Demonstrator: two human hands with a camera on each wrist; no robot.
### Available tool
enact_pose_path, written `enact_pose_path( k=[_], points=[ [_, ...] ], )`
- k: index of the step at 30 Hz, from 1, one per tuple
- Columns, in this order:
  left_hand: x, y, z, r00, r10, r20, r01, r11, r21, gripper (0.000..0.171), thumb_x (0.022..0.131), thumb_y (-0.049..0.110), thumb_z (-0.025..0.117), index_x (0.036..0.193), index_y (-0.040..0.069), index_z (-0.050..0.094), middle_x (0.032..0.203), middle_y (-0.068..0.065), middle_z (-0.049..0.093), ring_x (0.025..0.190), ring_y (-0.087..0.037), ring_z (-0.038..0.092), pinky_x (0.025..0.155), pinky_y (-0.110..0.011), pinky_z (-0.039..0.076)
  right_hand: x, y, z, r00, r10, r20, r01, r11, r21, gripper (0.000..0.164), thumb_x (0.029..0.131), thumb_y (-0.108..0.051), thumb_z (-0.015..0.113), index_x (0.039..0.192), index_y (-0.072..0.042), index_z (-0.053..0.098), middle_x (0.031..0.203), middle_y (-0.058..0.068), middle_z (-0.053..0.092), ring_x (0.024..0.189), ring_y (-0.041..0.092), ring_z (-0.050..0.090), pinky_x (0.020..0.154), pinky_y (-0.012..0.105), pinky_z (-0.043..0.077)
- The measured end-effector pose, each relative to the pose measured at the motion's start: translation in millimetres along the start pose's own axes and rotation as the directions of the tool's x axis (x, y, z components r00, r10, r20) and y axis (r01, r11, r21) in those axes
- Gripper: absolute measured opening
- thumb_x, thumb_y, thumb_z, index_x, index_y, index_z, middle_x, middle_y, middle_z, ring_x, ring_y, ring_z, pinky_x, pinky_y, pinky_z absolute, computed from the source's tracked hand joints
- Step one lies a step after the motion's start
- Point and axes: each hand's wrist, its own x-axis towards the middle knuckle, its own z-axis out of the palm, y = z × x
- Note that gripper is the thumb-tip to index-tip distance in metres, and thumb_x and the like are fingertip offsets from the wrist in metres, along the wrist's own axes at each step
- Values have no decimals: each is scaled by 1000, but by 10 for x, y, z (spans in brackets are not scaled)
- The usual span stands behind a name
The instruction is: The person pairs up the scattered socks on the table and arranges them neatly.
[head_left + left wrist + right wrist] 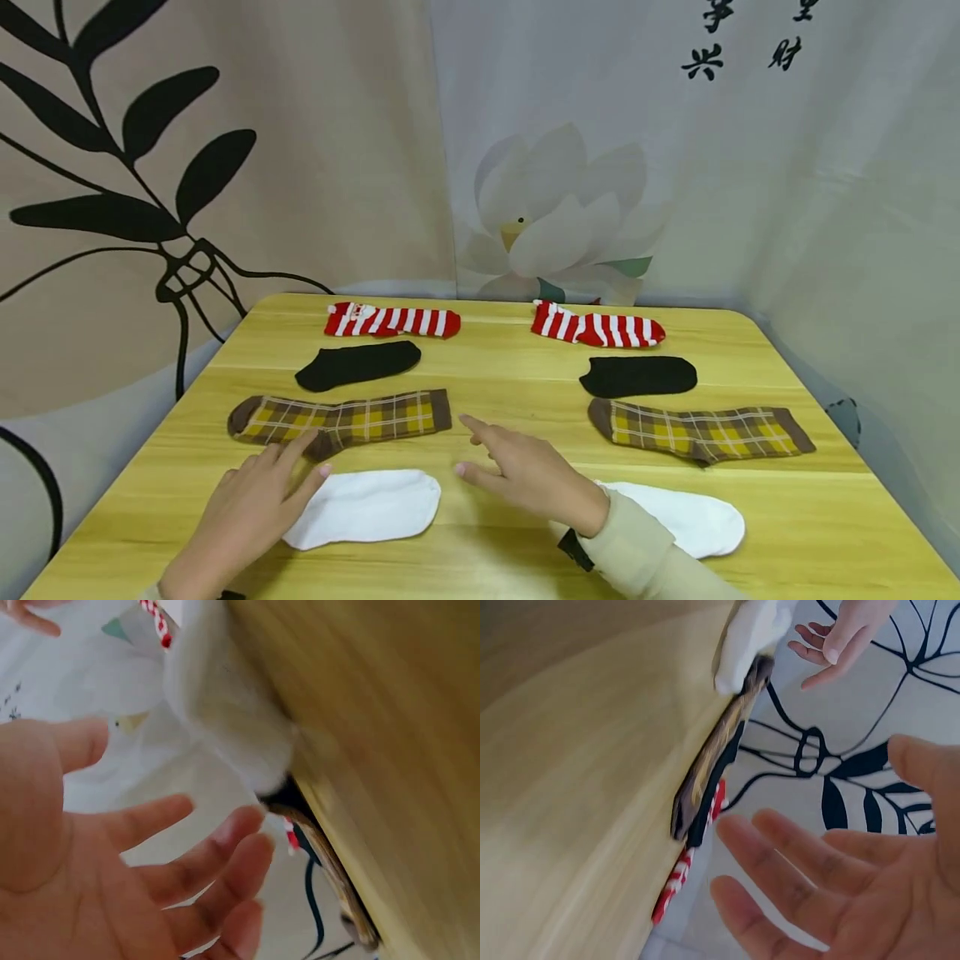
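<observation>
Fingers spread and nothing held, my left hand hovers at the left plaid sock and the left white sock, overlapping both in the head view. My right hand reaches leftward over the middle of the table with its fingers apart and no object in them. Behind its wrist lies the right white sock, partly covered by the sleeve. Farther right is the matching brown and yellow plaid sock. Both wrist views show the palms bare, the left palm and the right palm.
Two black ankle socks, left and right, lie beyond the plaid ones. Red-and-white striped socks, left and right, lie near the far edge of the wooden table. A printed curtain hangs behind.
</observation>
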Motion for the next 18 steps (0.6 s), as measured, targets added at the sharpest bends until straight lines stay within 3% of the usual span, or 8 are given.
enact_pose_path(
  k=[4, 10, 18],
  points=[
    [12, -109, 23, 995, -22, 96, 21, 1000, 10, 72, 94, 64, 39, 136, 7, 50, 120, -29, 58, 104, -51, 56, 78, -67, 42, 94, -75, 68, 998, -19, 52, 22, 998, -59, 68, 95, -59, 43, 150, -21, 32, 129, 2, 62, 113, 18, 62, 92, 42, 50],
    [57, -212, 73, 973, -39, 228, 40, 999, 0, 73, 87, 70, 47, 121, 7, 59, 109, -16, 64, 92, -37, 62, 74, -59, 45, 248, -192, 217, 993, -47, 109, 60, 991, -122, 66, 95, -56, 48, 148, -19, 37, 136, 6, 57, 122, 20, 57, 94, 39, 49],
    [130, -226, 79, 956, -49, 290, 53, 999, -6, 52, 85, 61, 59, 102, 12, 58, 85, 0, 55, 73, -17, 51, 68, -46, 42, 441, -360, 445, 984, -5, 179, 42, 979, -201, 67, 92, -57, 52, 141, -11, 47, 130, 2, 61, 117, 14, 59, 90, 33, 50]
  ],
)
